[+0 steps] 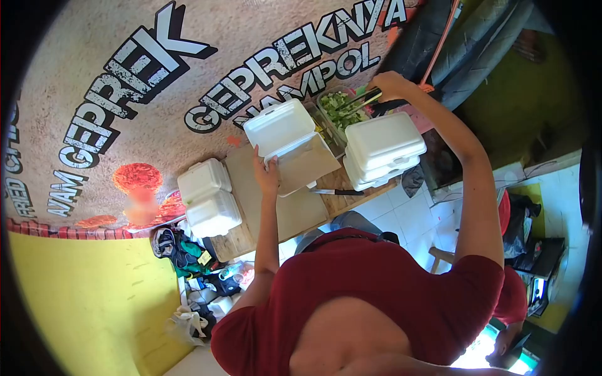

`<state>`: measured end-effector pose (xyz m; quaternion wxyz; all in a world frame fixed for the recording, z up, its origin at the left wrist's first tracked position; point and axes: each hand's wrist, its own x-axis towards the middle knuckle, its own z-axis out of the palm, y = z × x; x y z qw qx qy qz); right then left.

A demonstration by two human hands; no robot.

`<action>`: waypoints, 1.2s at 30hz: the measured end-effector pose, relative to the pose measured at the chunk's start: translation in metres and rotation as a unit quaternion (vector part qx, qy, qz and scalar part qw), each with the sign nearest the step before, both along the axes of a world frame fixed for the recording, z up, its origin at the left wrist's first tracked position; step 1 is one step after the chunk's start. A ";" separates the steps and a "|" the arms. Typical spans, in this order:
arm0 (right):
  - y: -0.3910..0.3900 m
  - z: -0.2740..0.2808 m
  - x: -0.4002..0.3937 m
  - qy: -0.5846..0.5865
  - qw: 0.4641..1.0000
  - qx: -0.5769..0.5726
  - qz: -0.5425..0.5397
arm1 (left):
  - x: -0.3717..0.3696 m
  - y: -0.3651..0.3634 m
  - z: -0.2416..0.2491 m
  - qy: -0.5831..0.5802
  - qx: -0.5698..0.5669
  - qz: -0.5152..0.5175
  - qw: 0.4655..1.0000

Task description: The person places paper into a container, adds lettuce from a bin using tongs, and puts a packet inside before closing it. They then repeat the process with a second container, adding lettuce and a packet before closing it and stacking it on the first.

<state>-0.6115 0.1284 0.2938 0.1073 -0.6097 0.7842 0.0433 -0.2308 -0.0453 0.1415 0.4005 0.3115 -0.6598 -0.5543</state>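
Observation:
An open white foam box (282, 128) lies on the table, its lid raised toward the wall and a sheet of brown paper (307, 164) lining its base. My left hand (268, 172) grips the box's left edge, thumb on the paper side. Off to the right, my right hand (390, 86) is closed around a pair of tongs (360, 100). The tips of the tongs reach into a clear container (321, 103) of chopped green leaves (342, 111). What the tips hold is too small to tell.
Closed foam boxes (384, 141) are stacked at the right, others (210, 197) at the left. A dark-handled knife (338, 192) lies near the table's front edge. Bags and clutter (207, 276) fill the floor at left. Another person in a red sleeve (513, 297) is behind at right.

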 end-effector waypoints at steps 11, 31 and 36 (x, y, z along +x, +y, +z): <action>0.058 0.029 0.002 -0.051 0.992 -0.109 -0.024 | -0.017 0.020 -0.002 -0.049 0.025 0.038 0.998; -0.002 0.071 0.097 -0.062 0.993 0.024 0.093 | -0.033 -0.003 -0.011 -0.012 -0.034 -0.019 0.999; -0.009 0.063 0.097 -0.064 0.990 -0.005 0.126 | -0.030 -0.001 -0.006 0.015 -0.052 -0.025 0.998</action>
